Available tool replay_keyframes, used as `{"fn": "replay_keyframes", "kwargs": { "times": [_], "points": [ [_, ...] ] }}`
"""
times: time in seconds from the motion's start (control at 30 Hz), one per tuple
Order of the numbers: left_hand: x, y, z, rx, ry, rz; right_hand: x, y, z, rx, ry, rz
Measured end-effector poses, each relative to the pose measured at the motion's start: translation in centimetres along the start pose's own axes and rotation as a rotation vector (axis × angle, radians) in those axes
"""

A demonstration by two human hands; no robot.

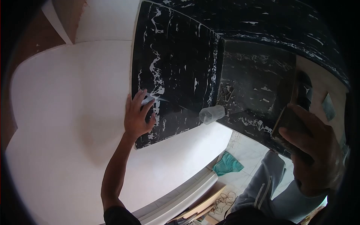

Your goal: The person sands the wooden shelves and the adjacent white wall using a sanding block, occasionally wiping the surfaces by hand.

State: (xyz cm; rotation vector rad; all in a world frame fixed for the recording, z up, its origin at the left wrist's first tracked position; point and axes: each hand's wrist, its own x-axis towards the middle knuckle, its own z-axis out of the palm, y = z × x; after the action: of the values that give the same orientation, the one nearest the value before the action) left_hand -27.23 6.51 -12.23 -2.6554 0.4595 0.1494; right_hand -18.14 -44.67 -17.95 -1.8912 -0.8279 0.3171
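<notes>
My left hand [140, 116] rests with fingers spread on the left edge of a black panel with white marbling [183, 67]. A pale, pointed patch [149, 99] shows by its fingertips; whether it is an object or a reflection I cannot tell. At the right, my right hand [317, 144] is closed around a dark, brownish block [294, 125], near the edge of a dusty dark surface [258, 75]. A translucent plastic cup [212, 114] lies on its side at the lower corner where the panel meets that surface.
A white wall [67, 97] fills the left. Below are a green cloth [227, 164] on the tiled floor, a tangled cord [224, 202], boards [204, 204] and the wearer's grey-clad legs [262, 180]. Another black marbled panel [277, 22] spans the upper right.
</notes>
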Motion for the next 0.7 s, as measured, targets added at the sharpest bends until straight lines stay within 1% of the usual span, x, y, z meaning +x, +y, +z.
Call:
{"fn": "replay_keyframes", "kwargs": {
  "times": [0.1,0.2,0.27,0.4,0.47,0.5,0.57,0.63,0.7],
  "points": [
    [0.0,-0.1,0.0,-0.007,-0.018,-0.009,1.1,0.1,-0.2,0.149,-0.052,-0.048],
    [0.0,-0.1,0.1,-0.014,-0.019,-0.011,1.9,0.0,-0.9,0.169,-0.153,-0.074],
    [0.2,-0.2,0.2,-0.001,-0.011,0.002,2.3,0.5,-1.0,0.246,-0.208,-0.025],
    [0.0,-0.1,0.1,-0.030,0.009,-0.004,4.1,1.6,-0.6,0.608,-0.303,0.188],
    [0.0,0.0,-0.1,-0.063,0.008,-0.019,5.8,0.8,0.1,0.904,-0.231,0.241],
    [0.1,0.0,-0.3,-0.078,0.017,-0.026,7.3,0.3,1.1,1.120,-0.129,0.232],
    [0.1,0.0,-0.4,-0.097,0.044,-0.035,11.9,-0.9,2.1,1.594,-0.174,0.235],
    [0.1,-0.2,-0.7,-0.107,0.073,-0.038,17.1,-3.7,2.0,1.677,-0.206,0.178],
    [-0.1,-0.2,-0.9,-0.131,0.103,-0.043,22.6,-6.7,2.9,1.707,-0.142,0.051]
  ]
}}
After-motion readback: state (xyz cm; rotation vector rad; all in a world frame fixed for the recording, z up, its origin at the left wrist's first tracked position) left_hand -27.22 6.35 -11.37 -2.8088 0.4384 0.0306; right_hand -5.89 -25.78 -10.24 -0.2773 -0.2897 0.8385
